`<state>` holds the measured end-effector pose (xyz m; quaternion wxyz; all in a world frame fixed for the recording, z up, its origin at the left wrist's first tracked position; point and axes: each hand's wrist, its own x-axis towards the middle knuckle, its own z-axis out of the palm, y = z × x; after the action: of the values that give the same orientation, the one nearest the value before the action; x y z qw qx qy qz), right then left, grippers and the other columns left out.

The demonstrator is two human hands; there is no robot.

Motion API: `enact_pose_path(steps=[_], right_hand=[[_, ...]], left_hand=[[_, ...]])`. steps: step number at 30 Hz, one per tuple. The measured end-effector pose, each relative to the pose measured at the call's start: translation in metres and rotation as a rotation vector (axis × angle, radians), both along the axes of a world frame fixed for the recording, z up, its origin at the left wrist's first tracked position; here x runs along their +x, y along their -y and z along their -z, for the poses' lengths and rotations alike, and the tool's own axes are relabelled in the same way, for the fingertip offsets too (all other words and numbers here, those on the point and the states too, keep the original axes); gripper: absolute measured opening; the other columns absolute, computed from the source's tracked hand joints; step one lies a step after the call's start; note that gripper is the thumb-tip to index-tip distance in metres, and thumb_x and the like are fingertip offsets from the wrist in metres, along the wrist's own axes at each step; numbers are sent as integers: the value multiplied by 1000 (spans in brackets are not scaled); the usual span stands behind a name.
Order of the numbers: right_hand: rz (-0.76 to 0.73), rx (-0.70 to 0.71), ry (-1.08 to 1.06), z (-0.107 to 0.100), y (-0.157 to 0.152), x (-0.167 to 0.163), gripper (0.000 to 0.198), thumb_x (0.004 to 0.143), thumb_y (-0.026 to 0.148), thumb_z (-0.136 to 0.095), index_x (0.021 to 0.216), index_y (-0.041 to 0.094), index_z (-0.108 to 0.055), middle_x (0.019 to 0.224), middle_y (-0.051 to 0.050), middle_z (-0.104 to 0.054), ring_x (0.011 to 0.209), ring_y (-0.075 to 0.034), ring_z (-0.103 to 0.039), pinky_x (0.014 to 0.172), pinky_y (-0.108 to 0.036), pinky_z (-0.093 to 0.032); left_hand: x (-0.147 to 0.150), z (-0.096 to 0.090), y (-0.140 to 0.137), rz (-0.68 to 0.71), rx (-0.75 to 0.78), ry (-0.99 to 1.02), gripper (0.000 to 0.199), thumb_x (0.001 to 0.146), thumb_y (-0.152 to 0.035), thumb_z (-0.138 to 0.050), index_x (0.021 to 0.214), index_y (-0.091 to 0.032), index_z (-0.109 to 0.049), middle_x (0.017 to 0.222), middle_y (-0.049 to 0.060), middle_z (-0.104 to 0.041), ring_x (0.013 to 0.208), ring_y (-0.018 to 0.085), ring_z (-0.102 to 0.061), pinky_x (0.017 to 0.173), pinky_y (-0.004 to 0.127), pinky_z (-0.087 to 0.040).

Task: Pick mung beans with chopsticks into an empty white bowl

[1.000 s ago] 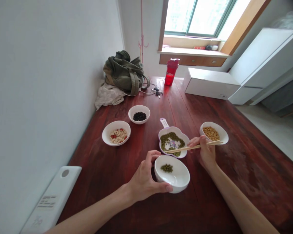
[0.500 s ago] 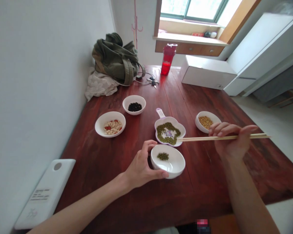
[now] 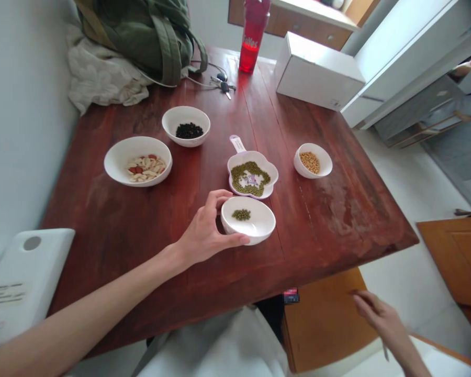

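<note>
My left hand grips the left rim of a small white bowl, thumb in front and fingers behind. A small heap of green mung beans lies in that bowl. Just behind it sits a flower-shaped dish with a purple rim and short handle, holding more mung beans. My right hand is off the table at the lower right, above a wooden seat. Its fingers are closed; a thin greyish end shows below the hand, but what it belongs to I cannot make out. No chopsticks show on the table.
White bowls hold pale and red nuts, black beans and yellow soybeans. At the back are a green bag, keys, a red bottle and a white box. A white flat device lies left.
My right hand, which held chopsticks over the flower-shaped dish, has dropped down to the right beyond the table edge. My left hand still holds the bowl. The view has tilted downward.
</note>
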<state>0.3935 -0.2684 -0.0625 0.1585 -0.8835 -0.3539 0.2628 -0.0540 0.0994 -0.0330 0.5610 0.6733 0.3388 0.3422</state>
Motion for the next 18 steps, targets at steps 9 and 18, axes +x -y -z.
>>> enact_pose_path(steps=[9, 18], right_hand=[[-58, -174, -197, 189, 28, -47, 40, 66, 49, -69, 97, 26, -79, 89, -10, -84, 97, -41, -85, 90, -46, -65], [-14, -121, -206, 214, 23, -51, 55, 62, 49, -69, 113, 28, -78, 87, -8, -84, 91, -44, -85, 83, -50, -63]], left_hand=[[2, -4, 2, 8, -40, 8, 97, 73, -65, -105, 141, -26, -48, 136, 11, -73, 122, 34, -72, 104, 47, -52], [1, -4, 3, 15, -38, 10, 97, 73, -64, -106, 142, -27, -48, 140, 10, -71, 124, 33, -71, 103, 46, -52]])
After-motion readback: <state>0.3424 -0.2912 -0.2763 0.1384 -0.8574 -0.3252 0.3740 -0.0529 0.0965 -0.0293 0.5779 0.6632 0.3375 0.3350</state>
